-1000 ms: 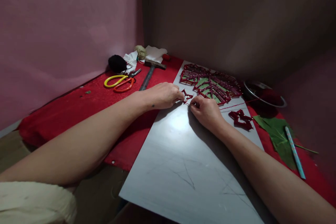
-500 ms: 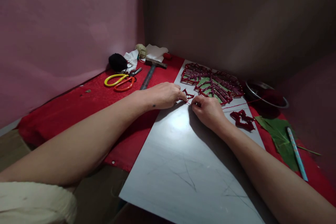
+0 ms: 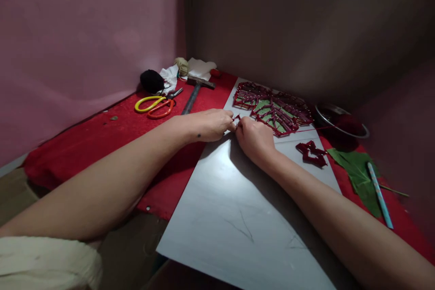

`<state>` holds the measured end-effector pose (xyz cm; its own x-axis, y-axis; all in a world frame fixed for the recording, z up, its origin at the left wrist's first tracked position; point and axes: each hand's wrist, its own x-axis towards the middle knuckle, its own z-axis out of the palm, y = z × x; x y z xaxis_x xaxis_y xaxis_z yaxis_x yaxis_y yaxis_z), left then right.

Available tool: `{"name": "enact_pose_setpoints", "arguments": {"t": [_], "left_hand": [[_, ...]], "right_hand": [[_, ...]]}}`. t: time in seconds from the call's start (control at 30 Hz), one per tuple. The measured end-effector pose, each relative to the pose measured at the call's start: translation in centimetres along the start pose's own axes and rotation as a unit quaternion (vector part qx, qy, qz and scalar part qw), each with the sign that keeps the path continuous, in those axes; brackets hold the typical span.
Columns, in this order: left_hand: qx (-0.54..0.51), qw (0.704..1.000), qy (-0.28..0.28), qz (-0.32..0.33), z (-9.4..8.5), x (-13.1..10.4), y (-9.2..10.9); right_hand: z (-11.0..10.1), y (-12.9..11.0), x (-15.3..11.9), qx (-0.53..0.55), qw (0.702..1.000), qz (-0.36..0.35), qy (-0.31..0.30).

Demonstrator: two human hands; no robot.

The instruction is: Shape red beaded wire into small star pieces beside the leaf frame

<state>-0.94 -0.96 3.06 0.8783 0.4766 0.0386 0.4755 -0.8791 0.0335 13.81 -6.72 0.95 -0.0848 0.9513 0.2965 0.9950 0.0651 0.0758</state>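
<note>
A small red star outline (image 3: 237, 118), strung on upright nails, sits toward the far part of the pale board (image 3: 200, 217), mostly covered by the hands around it. The left hand (image 3: 219, 123) has its fingers bunched at the star's left side (whether they grip anything, I cannot tell). The right hand (image 3: 257, 140), just beside it, is curled with its fingertips drawn in at the star, pinching red thread (image 3: 307, 130) that leads off to a metal bowl (image 3: 364, 134) beyond the board's right edge. Behind the hands spreads a big red-and-green string pattern (image 3: 288, 118); a thickly wound star (image 3: 316, 160) lies to the right. Farther out on the red-covered desk (image 3: 163, 190), a green leaf (image 3: 358, 172) and a pen (image 3: 379, 195) lie right, a hammer (image 3: 192, 97) and scissors (image 3: 166, 101) left, near a black yarn ball (image 3: 152, 81)
</note>
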Motion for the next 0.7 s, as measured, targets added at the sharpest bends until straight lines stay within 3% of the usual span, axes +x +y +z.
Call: {"name": "enact_pose_setpoints", "arguments": {"t": [0.23, 0.7], "left_hand": [[-0.044, 0.999, -0.002, 0.006, -0.2, -0.1, -0.3], [-0.001, 1.000, -0.009, -0.014, -0.6, -0.3, 0.8]], "right_hand": [[1.0, 2.2, -2.4, 0.015, 0.997, -0.074, 0.006], [0.1, 2.8, -2.0, 0.002, 0.990, -0.129, -0.051]]}}
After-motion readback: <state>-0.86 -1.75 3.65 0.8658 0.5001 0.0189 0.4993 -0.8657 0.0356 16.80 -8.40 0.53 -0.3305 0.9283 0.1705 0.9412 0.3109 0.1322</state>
